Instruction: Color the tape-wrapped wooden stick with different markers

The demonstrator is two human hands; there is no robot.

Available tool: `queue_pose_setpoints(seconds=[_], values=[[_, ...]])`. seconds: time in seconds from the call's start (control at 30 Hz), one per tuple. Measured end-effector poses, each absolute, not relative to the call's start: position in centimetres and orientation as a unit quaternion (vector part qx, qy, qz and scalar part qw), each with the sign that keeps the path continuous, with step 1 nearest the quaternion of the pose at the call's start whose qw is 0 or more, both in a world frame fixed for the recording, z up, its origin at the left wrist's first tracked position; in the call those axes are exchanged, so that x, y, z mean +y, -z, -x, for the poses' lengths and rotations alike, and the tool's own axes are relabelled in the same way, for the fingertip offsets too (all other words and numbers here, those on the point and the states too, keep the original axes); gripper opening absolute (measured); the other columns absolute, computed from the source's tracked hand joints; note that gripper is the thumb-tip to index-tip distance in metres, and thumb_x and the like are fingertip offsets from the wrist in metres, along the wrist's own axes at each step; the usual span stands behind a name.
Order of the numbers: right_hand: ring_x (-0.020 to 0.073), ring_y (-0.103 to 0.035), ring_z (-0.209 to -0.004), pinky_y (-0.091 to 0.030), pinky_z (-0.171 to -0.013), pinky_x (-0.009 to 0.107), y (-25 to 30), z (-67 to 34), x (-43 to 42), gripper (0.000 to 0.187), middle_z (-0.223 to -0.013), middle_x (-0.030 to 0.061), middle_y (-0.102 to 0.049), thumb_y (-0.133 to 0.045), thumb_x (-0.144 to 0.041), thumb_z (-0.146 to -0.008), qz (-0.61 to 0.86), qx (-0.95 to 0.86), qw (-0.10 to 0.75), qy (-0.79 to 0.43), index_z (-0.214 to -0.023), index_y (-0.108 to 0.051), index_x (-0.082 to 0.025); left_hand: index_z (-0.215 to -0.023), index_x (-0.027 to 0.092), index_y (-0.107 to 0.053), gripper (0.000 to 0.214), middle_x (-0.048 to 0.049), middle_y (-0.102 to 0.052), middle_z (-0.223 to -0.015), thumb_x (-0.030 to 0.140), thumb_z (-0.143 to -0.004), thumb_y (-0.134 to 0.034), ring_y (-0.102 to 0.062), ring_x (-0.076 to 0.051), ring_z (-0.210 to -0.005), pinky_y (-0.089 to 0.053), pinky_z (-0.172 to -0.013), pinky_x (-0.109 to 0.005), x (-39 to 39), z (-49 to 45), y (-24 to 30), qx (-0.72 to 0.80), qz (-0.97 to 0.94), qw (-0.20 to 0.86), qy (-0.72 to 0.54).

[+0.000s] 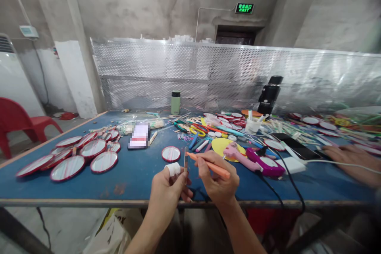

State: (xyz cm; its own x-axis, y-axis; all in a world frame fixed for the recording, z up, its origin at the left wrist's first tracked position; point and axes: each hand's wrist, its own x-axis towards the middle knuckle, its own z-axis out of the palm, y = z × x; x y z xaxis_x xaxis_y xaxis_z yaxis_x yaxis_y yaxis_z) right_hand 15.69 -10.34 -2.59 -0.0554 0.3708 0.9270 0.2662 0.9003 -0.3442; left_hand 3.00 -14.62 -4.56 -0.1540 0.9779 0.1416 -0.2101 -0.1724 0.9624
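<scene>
My left hand (169,187) is closed around a thin flat stick (186,160) held upright, and a small white cap (173,168) sits against its thumb. My right hand (218,180) grips an orange marker pen (212,165) whose tip touches the stick. Both hands hover over the near edge of the blue table (133,174). A small round red-rimmed mirror (170,153) lies on the table just beyond my left hand.
Several round red-rimmed mirrors (80,154) are piled at the left. A pink glue gun (238,154), a purple one (266,165), pens, scissors, a green bottle (175,102) and a phone (294,145) clutter the middle and right. Another person's hand (351,158) rests at the right. A red chair (18,123) stands at the left.
</scene>
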Motion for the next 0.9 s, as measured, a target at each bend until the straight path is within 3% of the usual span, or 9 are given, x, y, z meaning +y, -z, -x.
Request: queue_pose_setpoints(seconds=[0.9], values=[[0.0120, -0.060, -0.058, -0.050, -0.056, 0.025, 2.67, -15.69, -10.32, 0.018, -0.072, 0.0008, -0.067, -0.059, -0.007, -0.081, 0.226, -0.715, 0.661, -0.035, -0.088, -0.068, -0.020, -0.075, 0.013, -0.061, 0.029, -0.0003, -0.064, -0.057, 0.039, -0.069, -0.072, -0.062, -0.014, -0.041, -0.052, -0.038, -0.023, -14.76, -2.94, 4.19, 0.433, -0.428, 0.484, -0.628]])
